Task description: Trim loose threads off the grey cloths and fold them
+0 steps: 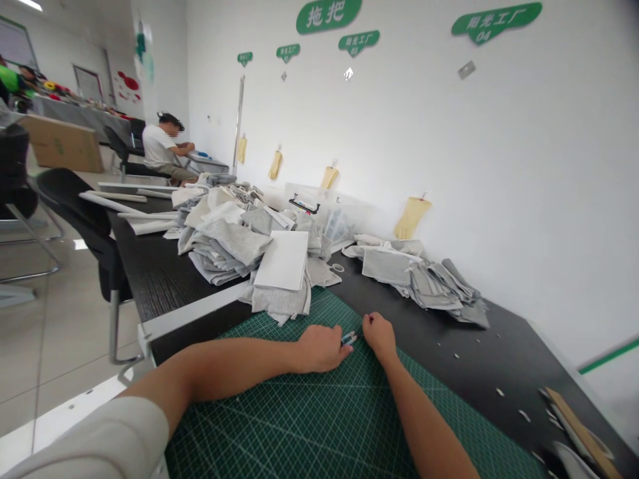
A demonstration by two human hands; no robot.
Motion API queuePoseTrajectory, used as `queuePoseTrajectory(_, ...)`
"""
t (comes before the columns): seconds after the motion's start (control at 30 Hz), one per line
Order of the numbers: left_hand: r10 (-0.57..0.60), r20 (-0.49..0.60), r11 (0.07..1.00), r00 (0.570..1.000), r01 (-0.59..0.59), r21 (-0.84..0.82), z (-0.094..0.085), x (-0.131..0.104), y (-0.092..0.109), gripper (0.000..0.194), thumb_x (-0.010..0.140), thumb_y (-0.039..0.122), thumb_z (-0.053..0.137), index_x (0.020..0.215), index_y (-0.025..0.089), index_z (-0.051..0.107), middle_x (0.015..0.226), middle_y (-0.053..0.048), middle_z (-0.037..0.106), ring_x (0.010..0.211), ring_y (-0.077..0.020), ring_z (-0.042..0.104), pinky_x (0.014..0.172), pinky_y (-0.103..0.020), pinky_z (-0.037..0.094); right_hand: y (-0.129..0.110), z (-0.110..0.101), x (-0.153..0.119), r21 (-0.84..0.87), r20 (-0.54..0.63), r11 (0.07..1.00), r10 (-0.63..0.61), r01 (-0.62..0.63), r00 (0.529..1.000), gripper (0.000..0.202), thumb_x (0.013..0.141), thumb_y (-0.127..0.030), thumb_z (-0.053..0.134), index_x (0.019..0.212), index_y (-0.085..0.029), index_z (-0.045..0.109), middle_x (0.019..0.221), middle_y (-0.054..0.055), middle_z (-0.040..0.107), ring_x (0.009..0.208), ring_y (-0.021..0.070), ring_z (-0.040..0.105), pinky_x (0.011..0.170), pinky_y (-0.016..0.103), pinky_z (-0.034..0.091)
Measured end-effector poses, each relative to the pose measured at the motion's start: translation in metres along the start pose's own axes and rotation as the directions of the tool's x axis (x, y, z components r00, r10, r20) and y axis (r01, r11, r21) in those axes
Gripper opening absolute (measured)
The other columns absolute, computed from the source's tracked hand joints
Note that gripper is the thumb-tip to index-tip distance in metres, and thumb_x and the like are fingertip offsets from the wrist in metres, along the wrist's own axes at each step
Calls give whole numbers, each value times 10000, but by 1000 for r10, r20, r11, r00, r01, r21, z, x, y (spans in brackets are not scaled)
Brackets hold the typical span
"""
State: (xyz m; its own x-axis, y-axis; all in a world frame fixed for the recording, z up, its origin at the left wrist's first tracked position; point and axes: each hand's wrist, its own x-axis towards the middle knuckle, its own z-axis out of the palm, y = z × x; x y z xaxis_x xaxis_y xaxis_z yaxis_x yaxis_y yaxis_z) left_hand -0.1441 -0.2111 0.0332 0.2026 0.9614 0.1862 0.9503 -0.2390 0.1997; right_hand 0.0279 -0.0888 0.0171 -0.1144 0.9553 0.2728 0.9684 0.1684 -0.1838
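Out over the green cutting mat (pixel 279 412), my left hand (pixel 322 348) is closed around slim blue-and-white pens (pixel 349 338), or things shaped like pens, whose ends stick out toward my right hand. My right hand (pixel 380 336) is curled just to the right of those ends, fingertips pressed together near the mat's far right edge. Anything between those fingertips is hidden or too small to name. Beyond both hands, a white sheet (pixel 283 261) lies on grey folded cloths (pixel 279 303) at the mat's far end.
A large heap of grey cloth pieces (pixel 224 236) covers the far table, with a clear plastic box (pixel 344 216) behind. Another cloth pile (pixel 424 276) lies right, along the wall. Small scraps dot the black tabletop (pixel 444 356). Another person (pixel 162 143) sits further off.
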Motion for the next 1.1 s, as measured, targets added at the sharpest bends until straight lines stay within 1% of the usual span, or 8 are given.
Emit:
queuePoseTrajectory(0.13, -1, 19, 1000, 1000, 1, -12, -2, -1, 0, 591, 845, 649, 260, 1014, 149, 527, 863, -140, 674, 799, -332, 658, 671, -455, 508, 2, 7, 14, 3, -7, 1000, -14, 14, 1000, 349, 906, -355, 354, 873, -161, 642, 815, 104, 675, 752, 184, 621, 661, 257, 358)
queuePoseTrajectory(0.27, -1, 44, 1000, 999, 2, -14, -7, -1, 3, 600, 831, 660, 282, 1014, 148, 535, 891, -142, 672, 819, -340, 653, 688, -463, 505, 3, 13, 27, 4, -17, 999, -41, 41, 999, 346, 904, -341, 356, 879, -148, 642, 820, 103, 662, 760, 181, 607, 684, 256, 368)
queuePoseTrajectory(0.43, -3, 68, 1000, 998, 4, -11, -11, -1, 5, 604, 831, 663, 279, 1031, 147, 521, 887, -141, 669, 818, -339, 652, 686, -465, 503, 3, 19, 47, 4, -32, 997, -75, 75, 997, 322, 890, -301, 378, 910, -124, 646, 928, 125, 634, 876, 182, 582, 778, 245, 376)
queuePoseTrajectory(0.63, 8, 65, 1000, 998, -8, -2, -10, 2, 4, 620, 827, 679, 255, 1038, 151, 504, 865, -135, 667, 779, -347, 653, 654, -476, 506, 5, 33, 77, 8, 12, 995, -98, 98, 995, 311, 867, -303, 432, 964, -106, 652, 1049, 151, 605, 1048, 212, 525, 914, 265, 347)
queuePoseTrajectory(0.7, 12, 74, 1000, 997, -12, 6, -10, 3, 4, 618, 829, 677, 251, 1040, 153, 500, 862, -135, 668, 775, -345, 654, 652, -475, 508, 5, 37, 87, 9, 44, 996, -92, 92, 995, 327, 859, -340, 451, 984, -113, 649, 1074, 150, 601, 1065, 224, 520, 933, 294, 346)
queuePoseTrajectory(0.8, 5, 89, 1000, 996, -5, 7, -9, 4, 4, 621, 829, 680, 248, 1048, 154, 495, 854, -133, 668, 771, -339, 656, 655, -466, 510, 6, 44, 101, 9, 92, 998, -59, 59, 994, 386, 857, -423, 444, 1022, -133, 639, 1124, 149, 585, 1065, 252, 523, 936, 373, 357)
queuePoseTrajectory(0.93, -4, 102, 1000, 995, 4, -1, -9, 6, 4, 619, 821, 694, 249, 1042, 167, 487, 835, -121, 670, 746, -339, 656, 634, -470, 511, 8, 50, 117, 9, 119, 1000, -14, 13, 993, 453, 855, -488, 418, 1084, -147, 611, 1209, 156, 536, 1106, 290, 499, 955, 471, 334)
queuePoseTrajectory(1.1, -7, 128, 1000, 992, 8, -5, -10, 9, 4, 600, 823, 688, 261, 1040, 172, 479, 845, -118, 674, 749, -329, 658, 647, -464, 514, 18, 53, 134, 11, 124, 998, 58, -59, 991, 499, 847, -517, 412, 1124, -143, 594, 1298, 177, 451, 1183, 314, 440, 985, 516, 296)
